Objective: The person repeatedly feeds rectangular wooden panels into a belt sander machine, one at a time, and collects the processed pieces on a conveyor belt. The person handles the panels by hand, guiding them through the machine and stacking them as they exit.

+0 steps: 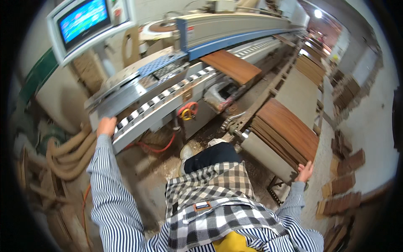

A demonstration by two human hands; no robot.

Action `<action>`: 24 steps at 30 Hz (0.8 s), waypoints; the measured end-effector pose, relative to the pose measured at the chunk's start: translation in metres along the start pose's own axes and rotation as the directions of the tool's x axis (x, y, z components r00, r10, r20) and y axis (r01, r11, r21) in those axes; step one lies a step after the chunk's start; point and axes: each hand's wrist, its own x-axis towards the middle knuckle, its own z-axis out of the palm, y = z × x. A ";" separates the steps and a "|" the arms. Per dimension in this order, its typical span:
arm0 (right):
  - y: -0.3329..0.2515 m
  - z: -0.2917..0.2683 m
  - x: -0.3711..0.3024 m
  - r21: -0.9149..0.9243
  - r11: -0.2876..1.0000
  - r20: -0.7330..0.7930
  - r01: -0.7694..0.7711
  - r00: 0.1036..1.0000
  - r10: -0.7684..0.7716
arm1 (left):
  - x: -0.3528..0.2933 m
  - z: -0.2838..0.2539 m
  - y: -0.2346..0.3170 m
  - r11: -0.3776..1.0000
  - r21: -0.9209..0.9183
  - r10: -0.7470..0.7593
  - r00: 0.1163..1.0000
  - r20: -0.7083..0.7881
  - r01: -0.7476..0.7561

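My left hand rests at the near end of a long edge-banding machine, its fingers curled against the metal edge beside the black-and-white roller track. My right hand is at the near corner of a stack of brown wood-grain panels. Its fingers are apart, and the thumb is close to the stack's edge. Another wood-grain panel lies across the machine's track, under the blue-edged beam and sticking out toward the aisle.
A lit control screen hangs at the upper left. The panel stack lies on a roller conveyor, with more boards farther along. Ribbed hoses lie at left. Small wood stacks line the right wall. A red hose hangs below the machine.
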 end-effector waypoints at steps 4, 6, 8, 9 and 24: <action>0.025 0.013 0.016 0.126 0.992 -0.095 0.024 0.995 -0.012 | 0.008 0.003 -0.016 0.994 0.056 0.093 0.996 -0.015 -0.092; -0.001 0.024 -0.005 0.168 0.982 -0.138 0.088 0.988 -0.065 | 0.015 0.009 -0.031 0.938 0.208 0.288 0.957 -0.022 -0.277; 0.003 0.022 0.008 0.190 0.980 -0.057 0.066 0.997 -0.056 | 0.030 0.020 -0.049 0.952 0.166 0.270 0.961 -0.057 -0.257; 0.004 0.020 0.007 0.148 0.987 -0.073 0.057 0.996 -0.046 | 0.030 0.017 -0.045 0.952 0.161 0.270 0.962 -0.045 -0.259; -0.005 0.036 -0.074 0.357 0.762 0.572 -0.540 0.772 0.278 | 0.009 0.006 -0.016 0.981 0.074 0.182 0.982 -0.056 -0.178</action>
